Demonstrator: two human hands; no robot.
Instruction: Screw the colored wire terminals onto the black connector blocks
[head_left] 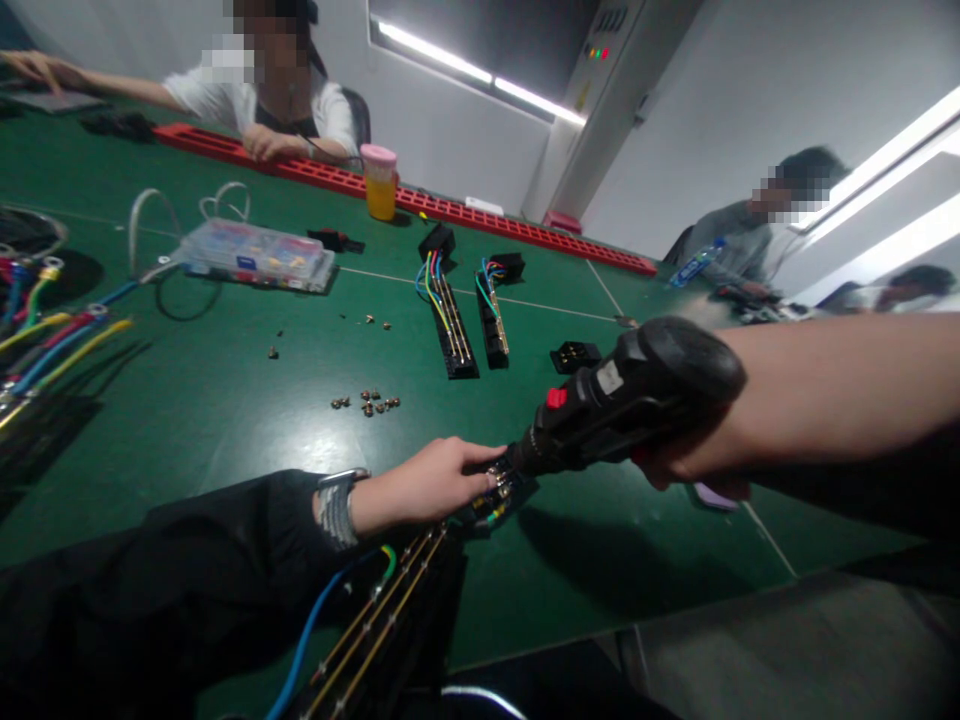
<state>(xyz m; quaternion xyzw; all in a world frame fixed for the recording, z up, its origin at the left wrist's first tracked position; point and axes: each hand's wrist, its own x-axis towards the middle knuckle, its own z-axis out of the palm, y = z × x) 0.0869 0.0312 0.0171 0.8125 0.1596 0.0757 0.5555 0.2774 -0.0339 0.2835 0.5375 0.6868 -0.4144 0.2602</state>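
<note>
My right hand (694, 455) is wrapped round a black electric screwdriver (626, 395) with a red button, its tip pressed down onto the end of a black terminal strip (390, 620) with brass bars and coloured wires. My left hand (427, 482), in a black sleeve with a wrist watch, pinches that end of the strip right beside the driver's tip. Blue and green wires (315, 610) run out under my left wrist. A small heap of loose brass screws (367, 402) lies on the green table just beyond my left hand.
Two more black terminal strips (454, 335) with wires lie mid-table, with a small black block (575, 355) nearby. A clear parts box (255, 255), a yellow cup with pink lid (380, 183), and a red rail (420, 200) sit further back. Coloured cables (45, 335) lie left. Other people sit around the table.
</note>
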